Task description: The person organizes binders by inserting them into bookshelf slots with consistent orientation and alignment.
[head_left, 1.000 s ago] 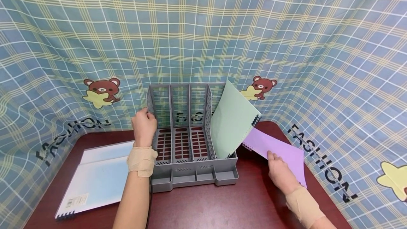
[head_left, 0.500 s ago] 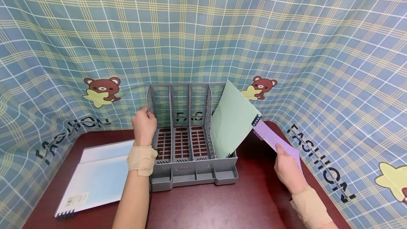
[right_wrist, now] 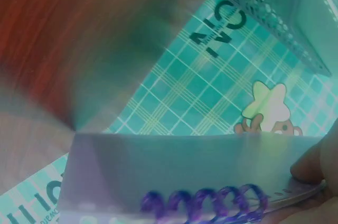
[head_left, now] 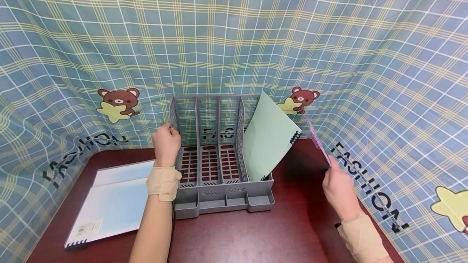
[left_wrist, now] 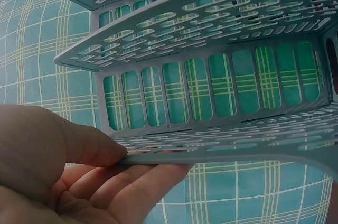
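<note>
A grey file rack (head_left: 223,196) with upright slotted dividers stands mid-table. My left hand (head_left: 166,143) pinches its left side panel; the left wrist view shows the thumb (left_wrist: 100,147) above the panel's edge and the fingers below. In its rightmost compartment a green spiral notebook (head_left: 270,135) leans tilted to the right. Right of the rack, my right hand (head_left: 341,188) holds a purple spiral notebook (head_left: 317,139) up off the table, seen nearly edge-on. Its purple coil (right_wrist: 206,205) and cover show large in the right wrist view, the thumb pressing on the cover.
Two pale blue-and-white notebooks (head_left: 113,206) lie overlapping on the left of the dark red table (head_left: 226,238). Small open trays (head_left: 260,202) line the rack's front. A checked cloth (head_left: 219,31) surrounds the table at the back and sides. A dark cable (head_left: 172,230) runs beside the left forearm.
My right hand has lifted the purple notebook from the table and turned it from flat to nearly edge-on. The left hand, the rack and the green notebook stay put.
</note>
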Demonstrator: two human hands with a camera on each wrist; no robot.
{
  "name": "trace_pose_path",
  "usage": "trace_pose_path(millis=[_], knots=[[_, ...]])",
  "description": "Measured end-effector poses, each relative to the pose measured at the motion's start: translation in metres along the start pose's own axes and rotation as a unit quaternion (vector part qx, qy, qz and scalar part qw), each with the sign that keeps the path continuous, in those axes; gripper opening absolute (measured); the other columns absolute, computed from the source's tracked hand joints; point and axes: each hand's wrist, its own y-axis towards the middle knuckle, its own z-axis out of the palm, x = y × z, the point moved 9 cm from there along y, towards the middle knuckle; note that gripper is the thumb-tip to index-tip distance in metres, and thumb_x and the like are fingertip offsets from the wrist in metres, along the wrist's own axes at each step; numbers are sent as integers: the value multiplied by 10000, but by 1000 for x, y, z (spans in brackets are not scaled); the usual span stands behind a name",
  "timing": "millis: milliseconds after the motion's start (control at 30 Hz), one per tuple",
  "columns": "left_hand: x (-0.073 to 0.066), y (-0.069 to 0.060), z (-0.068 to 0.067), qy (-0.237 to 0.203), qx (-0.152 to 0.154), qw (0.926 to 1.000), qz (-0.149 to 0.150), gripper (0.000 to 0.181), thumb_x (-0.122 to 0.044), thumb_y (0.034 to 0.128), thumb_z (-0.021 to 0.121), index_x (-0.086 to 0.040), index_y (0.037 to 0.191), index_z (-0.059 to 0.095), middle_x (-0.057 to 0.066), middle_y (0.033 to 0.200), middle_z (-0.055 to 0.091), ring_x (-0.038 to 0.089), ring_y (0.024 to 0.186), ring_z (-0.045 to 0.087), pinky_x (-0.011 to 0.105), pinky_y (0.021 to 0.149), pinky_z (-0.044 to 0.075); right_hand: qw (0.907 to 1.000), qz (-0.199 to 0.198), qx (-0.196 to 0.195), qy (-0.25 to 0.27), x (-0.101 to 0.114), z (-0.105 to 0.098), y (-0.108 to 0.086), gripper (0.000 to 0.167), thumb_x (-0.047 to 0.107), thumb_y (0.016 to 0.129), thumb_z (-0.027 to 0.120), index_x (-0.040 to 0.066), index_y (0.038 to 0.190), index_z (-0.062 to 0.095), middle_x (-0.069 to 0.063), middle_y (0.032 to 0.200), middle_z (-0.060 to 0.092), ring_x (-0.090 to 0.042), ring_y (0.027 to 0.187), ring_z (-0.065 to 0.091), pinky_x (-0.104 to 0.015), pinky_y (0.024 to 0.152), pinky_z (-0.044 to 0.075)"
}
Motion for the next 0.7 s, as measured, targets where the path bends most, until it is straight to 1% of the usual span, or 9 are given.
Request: trace_pose_path(millis=[67, 133, 167, 233, 300, 367, 467, 633, 700], knots=[[1, 0, 1, 8, 36, 10000, -28, 304, -34, 1051, 462, -34, 764, 560, 34, 514, 327, 179, 367, 274, 341, 403, 287, 9999, 97, -92, 96, 1, -5, 3, 386, -20, 1003, 430, -15, 1368, 557, -397, 924, 664, -634, 726, 627, -725, 587, 449], [3, 0, 1, -10, 71, 9999, -76, 257, -41, 1054, 461, 30, 923, 670, 46, 512, 360, 177, 365, 282, 341, 404, 295, 9995, 239, -190, 124, 1, -9, 4, 349, 5, 1019, 433, -16, 1340, 569, -397, 881, 663, -638, 719, 623, -725, 576, 432], [3, 0, 1, -29, 79, 9999, -92, 252, -42, 1054, 462, 49, 984, 687, 51, 512, 369, 175, 365, 281, 341, 405, 296, 9991, 320, -240, 154, 0, -10, 5, 331, 18, 1029, 435, -23, 1326, 574, -402, 897, 664, -641, 733, 625, -729, 589, 429], [3, 0, 1, -58, 87, 9999, -113, 252, -42, 1054, 467, 66, 1068, 695, 56, 513, 382, 172, 364, 281, 339, 406, 297, 9985, 429, -310, 155, 0, -13, 6, 297, 32, 1035, 441, -45, 1290, 572, -404, 840, 651, -646, 712, 615, -722, 574, 414], [2, 0, 0, -80, 81, 9999, -117, 248, -36, 1052, 471, 66, 1068, 696, 50, 508, 373, 171, 364, 274, 340, 404, 294, 9979, 456, -420, 162, 1, -17, 6, 256, 42, 1038, 450, -58, 1240, 571, -405, 786, 634, -654, 701, 604, -718, 569, 400], [1, -1, 0, -52, 84, 9999, -102, 244, -34, 1053, 468, 49, 947, 672, 35, 506, 342, 168, 367, 264, 336, 405, 287, 9975, 424, -537, 166, 4, -21, 7, 225, 44, 1033, 459, -69, 1191, 574, -397, 743, 619, -654, 682, 596, -717, 562, 389], [1, -1, 0, -58, 81, 9999, -93, 251, -30, 1054, 462, 44, 924, 664, 23, 496, 324, 163, 366, 258, 333, 404, 281, 9963, 436, -708, 195, 10, -29, 7, 192, 56, 1026, 469, -78, 1117, 573, -398, 747, 612, -660, 689, 585, -722, 581, 378], [1, -2, 0, -106, 76, 9999, -91, 265, -26, 1054, 463, 86, 1123, 694, 36, 489, 358, 163, 363, 269, 334, 402, 287, 9933, 554, -974, 299, 19, -46, 11, 180, 85, 1029, 475, -72, 988, 551, -397, 777, 598, -684, 701, 552, -730, 598, 354], [1, -2, 0, -121, 69, 9999, -74, 254, -27, 1055, 462, 79, 1058, 694, 37, 494, 352, 168, 365, 268, 336, 401, 285, 9917, 572, -1095, 361, 24, -53, 12, 185, 86, 1028, 479, -66, 941, 538, -385, 744, 576, -686, 670, 530, -729, 579, 339]])
